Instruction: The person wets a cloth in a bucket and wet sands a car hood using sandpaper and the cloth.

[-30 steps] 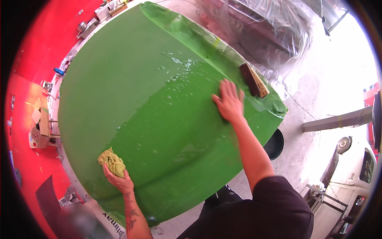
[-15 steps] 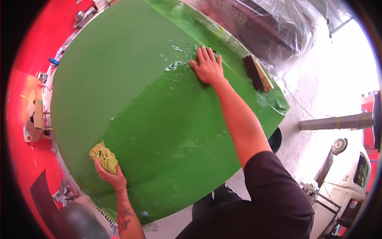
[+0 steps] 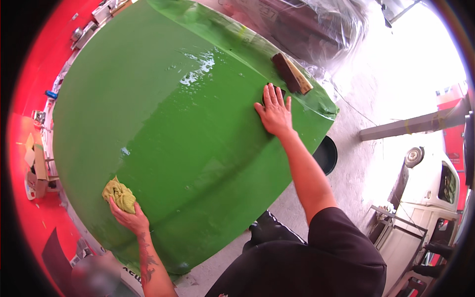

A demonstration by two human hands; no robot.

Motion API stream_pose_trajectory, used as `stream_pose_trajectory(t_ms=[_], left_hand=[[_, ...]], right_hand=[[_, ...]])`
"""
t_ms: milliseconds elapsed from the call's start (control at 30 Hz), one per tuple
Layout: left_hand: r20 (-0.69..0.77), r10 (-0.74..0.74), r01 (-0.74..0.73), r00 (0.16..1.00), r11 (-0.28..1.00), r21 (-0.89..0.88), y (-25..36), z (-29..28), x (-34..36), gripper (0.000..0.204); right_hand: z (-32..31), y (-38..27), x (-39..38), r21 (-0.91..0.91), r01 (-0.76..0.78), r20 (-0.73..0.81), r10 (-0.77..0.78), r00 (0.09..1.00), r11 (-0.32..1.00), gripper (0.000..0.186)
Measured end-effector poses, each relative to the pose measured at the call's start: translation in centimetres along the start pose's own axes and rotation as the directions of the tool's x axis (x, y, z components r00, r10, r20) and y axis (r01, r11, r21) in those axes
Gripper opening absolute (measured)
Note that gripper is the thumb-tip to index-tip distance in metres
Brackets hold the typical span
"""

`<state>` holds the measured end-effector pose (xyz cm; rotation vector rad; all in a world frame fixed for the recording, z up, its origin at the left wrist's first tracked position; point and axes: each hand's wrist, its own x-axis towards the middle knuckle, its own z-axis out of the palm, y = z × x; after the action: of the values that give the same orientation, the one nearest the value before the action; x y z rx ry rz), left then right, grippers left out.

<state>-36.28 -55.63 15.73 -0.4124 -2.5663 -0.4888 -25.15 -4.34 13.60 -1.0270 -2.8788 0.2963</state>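
Observation:
A large green car hood (image 3: 163,148) stretches out in front of me, its middle dark and shiny with water. My left hand (image 3: 129,218), at the near left, has its fingers closed round a crumpled yellow-green cloth (image 3: 120,195) that rests on the hood. Far to the right, my right hand (image 3: 275,115) lies flat with its fingers spread. Beneath its fingertips is a small dark pad or sheet (image 3: 281,91), perhaps sandpaper, mostly hidden by the hand. Just beyond, a long dark sanding block (image 3: 285,73) with a pale side rests near the hood's far right edge.
Clear plastic sheeting (image 3: 346,29) covers a dark vehicle part beyond the hood. A black tub (image 3: 326,154) stands on the floor at the right, below a grey post (image 3: 420,123). A white vehicle (image 3: 428,198) is farther right. Boxes (image 3: 38,168) line the red left side.
My right hand has slid right and nearer across the hood with the dark pad, towards the sanding block. My left hand keeps the cloth at about the same spot. The view has shifted slightly.

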Motion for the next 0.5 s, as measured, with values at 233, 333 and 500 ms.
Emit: stream_pose_trajectory(t_ms=[233, 333, 500], left_hand=[[-0.021, -0.054, 0.055, 0.998, 0.996, 0.067, 0.4, 0.6, 0.0, 0.085], [0.000, -0.081, 0.080, 0.997, 0.993, 0.091, 0.3, 0.7, 0.1, 0.085], [0.005, -0.115, 0.114, 0.993, 0.987, 0.109, -0.2, 0.7, -0.1, 0.085]], right_hand=[[1.8, 5.9, -4.3, 0.063, -0.288, -0.118, 0.294, 0.948, 0.955, 0.073], [2.6, -7.3, -8.2, -0.085, 0.047, -0.103, -0.056, 0.993, 0.995, 0.075], [3.3, -20.6, -14.5, 0.217, 0.444, -0.026, -0.449, 0.893, 0.869, 0.080]])
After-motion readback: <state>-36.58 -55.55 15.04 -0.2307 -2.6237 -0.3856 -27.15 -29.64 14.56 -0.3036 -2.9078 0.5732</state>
